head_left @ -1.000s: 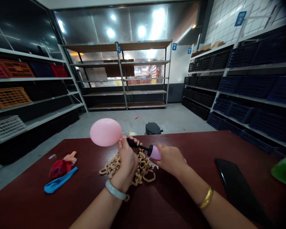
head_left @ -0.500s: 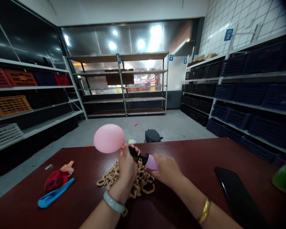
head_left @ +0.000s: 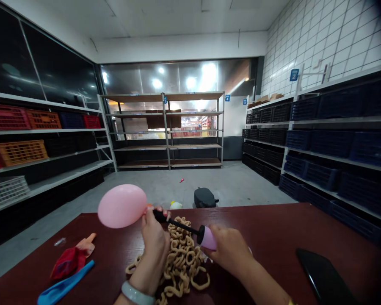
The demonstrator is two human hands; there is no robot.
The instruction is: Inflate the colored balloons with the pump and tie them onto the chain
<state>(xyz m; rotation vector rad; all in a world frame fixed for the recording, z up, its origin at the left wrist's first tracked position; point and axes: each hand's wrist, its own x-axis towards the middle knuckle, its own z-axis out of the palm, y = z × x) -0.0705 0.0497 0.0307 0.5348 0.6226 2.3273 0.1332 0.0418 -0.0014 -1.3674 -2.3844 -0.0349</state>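
A pink balloon (head_left: 122, 206), partly inflated, sits on the nozzle end of a hand pump (head_left: 206, 237) with a black rod and a lilac barrel. My left hand (head_left: 155, 233) is closed around the balloon's neck and the black end of the pump. Wrapped round the lilac barrel is my right hand (head_left: 230, 248), well to the right, so a length of black rod shows between the hands. Beneath them a heap of tan chain links (head_left: 182, 258) lies on the table, partly hidden by my left forearm.
On the dark red table (head_left: 260, 228), a blue balloon (head_left: 66, 283) and a red balloon (head_left: 68, 262) lie at left, a black phone-like slab (head_left: 325, 275) at right. A grey bag (head_left: 205, 198) stands on the floor beyond. Shelves with crates line both sides.
My hands have moved apart, drawing the pump's rod out of the lilac barrel. The balloon and my left hand have shifted left. The view has tilted up.
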